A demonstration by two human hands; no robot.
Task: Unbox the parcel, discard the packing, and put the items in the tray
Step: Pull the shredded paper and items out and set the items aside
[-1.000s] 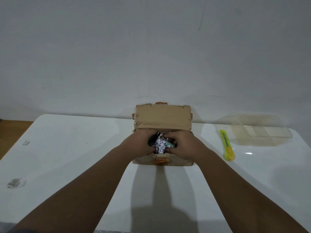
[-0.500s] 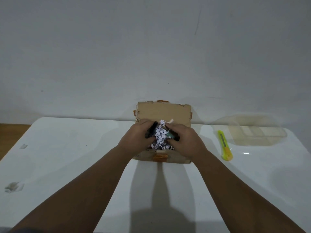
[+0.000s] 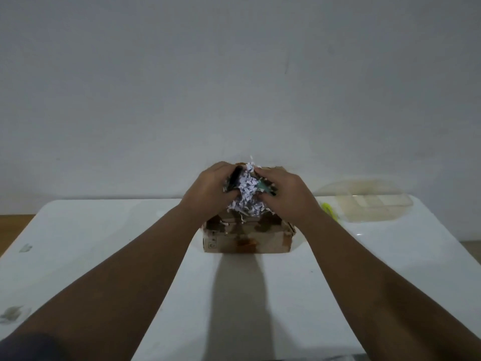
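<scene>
A worn brown cardboard box (image 3: 247,242) stands open at the middle of the white table. Above it my left hand (image 3: 209,190) and my right hand (image 3: 286,196) clasp a bundle between them. The bundle is white shredded paper packing (image 3: 246,196) with a black item (image 3: 234,178) on its left and a teal item (image 3: 264,188) on its right. Paper shreds hang down toward the box opening. The clear plastic tray (image 3: 374,203) lies at the far right of the table, near the wall.
A yellow-green utility knife (image 3: 329,209) lies between the box and the tray, partly hidden by my right wrist. The white table (image 3: 104,243) ends at the wall behind. Small smudges mark the table's left side. A wooden floor shows at the far left.
Both hands have lifted the packing bundle with the items up out of the box. It now sits higher, above the box opening, with shreds trailing down.
</scene>
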